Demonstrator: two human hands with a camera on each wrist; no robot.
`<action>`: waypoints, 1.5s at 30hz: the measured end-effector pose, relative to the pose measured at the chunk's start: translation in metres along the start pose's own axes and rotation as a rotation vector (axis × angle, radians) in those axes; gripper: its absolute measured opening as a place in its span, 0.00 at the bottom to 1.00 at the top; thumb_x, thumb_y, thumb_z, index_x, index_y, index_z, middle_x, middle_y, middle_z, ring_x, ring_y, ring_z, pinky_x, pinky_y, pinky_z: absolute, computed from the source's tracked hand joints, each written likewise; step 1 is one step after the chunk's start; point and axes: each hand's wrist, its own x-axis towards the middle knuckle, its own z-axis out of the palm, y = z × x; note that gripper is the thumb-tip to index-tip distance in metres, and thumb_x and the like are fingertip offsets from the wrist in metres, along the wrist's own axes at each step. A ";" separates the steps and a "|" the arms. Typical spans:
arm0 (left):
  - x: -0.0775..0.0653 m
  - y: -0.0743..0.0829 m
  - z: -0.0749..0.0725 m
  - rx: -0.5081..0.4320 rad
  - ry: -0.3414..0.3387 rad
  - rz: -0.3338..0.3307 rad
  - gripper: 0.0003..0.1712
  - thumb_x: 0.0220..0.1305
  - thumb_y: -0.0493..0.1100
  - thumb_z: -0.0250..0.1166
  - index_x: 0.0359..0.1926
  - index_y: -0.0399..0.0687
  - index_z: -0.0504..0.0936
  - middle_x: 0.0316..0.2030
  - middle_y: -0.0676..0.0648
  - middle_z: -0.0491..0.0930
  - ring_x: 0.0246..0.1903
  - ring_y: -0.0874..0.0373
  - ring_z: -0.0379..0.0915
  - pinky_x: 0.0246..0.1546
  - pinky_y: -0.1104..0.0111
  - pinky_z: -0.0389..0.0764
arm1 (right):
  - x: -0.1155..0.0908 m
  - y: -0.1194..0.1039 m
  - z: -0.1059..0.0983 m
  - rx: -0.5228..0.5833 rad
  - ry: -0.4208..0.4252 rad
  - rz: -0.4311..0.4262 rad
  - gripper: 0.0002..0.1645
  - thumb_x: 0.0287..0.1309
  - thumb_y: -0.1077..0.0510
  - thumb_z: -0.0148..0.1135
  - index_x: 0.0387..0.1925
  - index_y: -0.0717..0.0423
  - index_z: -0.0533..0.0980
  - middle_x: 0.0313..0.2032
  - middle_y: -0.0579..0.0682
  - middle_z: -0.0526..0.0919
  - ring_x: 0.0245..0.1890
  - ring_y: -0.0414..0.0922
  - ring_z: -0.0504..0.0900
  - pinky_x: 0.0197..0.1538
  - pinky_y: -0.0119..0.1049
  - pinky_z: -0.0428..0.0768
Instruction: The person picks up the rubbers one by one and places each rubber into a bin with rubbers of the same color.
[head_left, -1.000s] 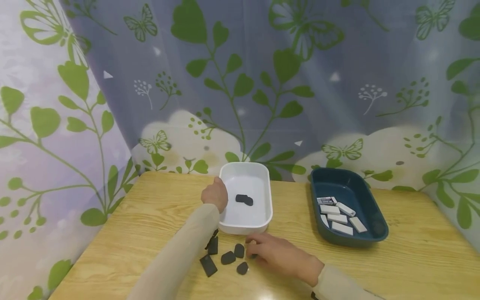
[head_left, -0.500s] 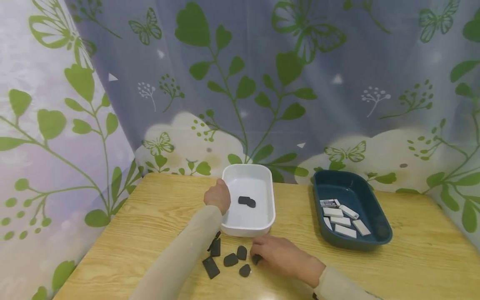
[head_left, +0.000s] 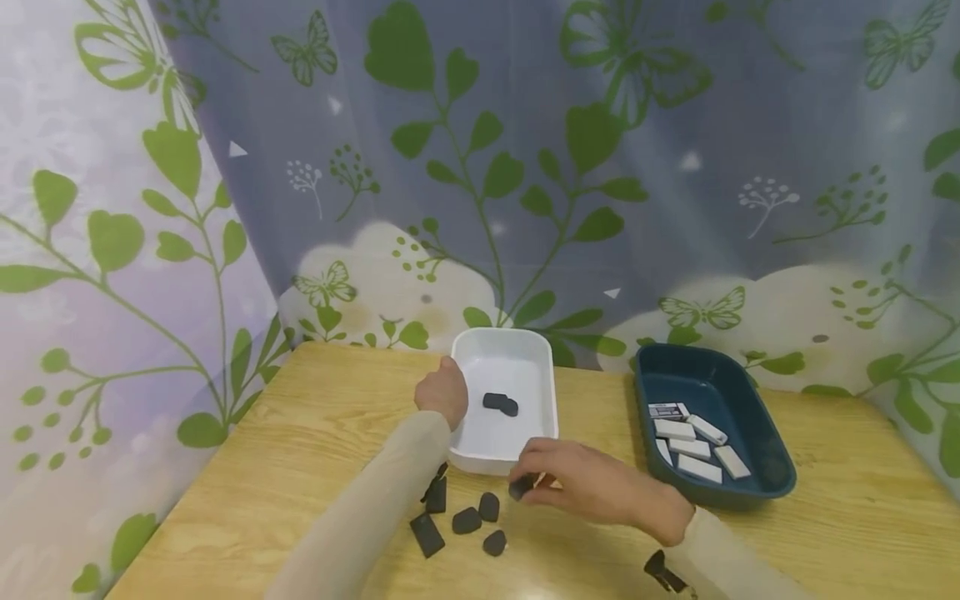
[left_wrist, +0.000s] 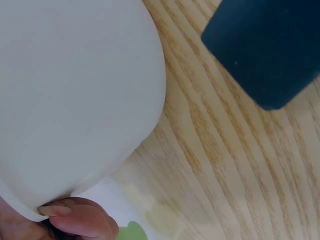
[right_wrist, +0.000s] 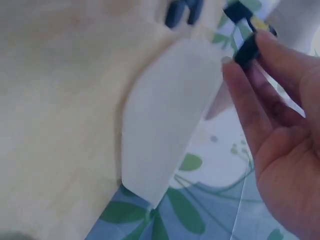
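With our left hand (head_left: 442, 393) gripping the white plastic tub (head_left: 517, 367) at its left side and our right (head_left: 581, 479) pinching a small black piece (head_left: 519, 487) near its near-right corner, we should steady the tub and raise the piece clear.

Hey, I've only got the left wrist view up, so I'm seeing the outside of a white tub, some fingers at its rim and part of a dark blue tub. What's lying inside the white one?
Observer: Two dark pieces lie on the floor of the white tub.
Operator: Okay, and what about the right hand, is it holding anything?
Observer: Yes, the right wrist view shows it pinching another dark piece.
Operator: Got it. Is there anything in the dark blue tub?
Observer: Yes, the head view shows several white blocks lying in it.
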 end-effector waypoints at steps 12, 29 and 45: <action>-0.002 0.007 0.007 0.042 0.034 0.008 0.11 0.71 0.39 0.50 0.49 0.35 0.69 0.24 0.41 0.79 0.26 0.50 0.80 0.24 0.63 0.79 | 0.056 0.066 -0.023 -0.144 0.299 0.247 0.07 0.54 0.61 0.69 0.36 0.56 0.80 0.33 0.44 0.81 0.34 0.39 0.81 0.40 0.37 0.79; -0.005 0.007 0.003 0.015 0.031 -0.002 0.09 0.71 0.39 0.51 0.46 0.37 0.69 0.23 0.41 0.78 0.26 0.51 0.80 0.24 0.63 0.80 | 0.091 0.096 -0.007 -0.343 0.163 0.468 0.05 0.53 0.60 0.69 0.27 0.56 0.80 0.28 0.46 0.82 0.28 0.43 0.76 0.37 0.41 0.76; 0.003 -0.002 0.004 0.072 0.019 -0.016 0.10 0.71 0.40 0.52 0.46 0.37 0.68 0.21 0.43 0.77 0.23 0.53 0.79 0.21 0.65 0.78 | 0.104 0.095 -0.004 -0.403 0.156 0.485 0.05 0.54 0.60 0.68 0.26 0.57 0.79 0.27 0.49 0.81 0.28 0.46 0.77 0.35 0.42 0.77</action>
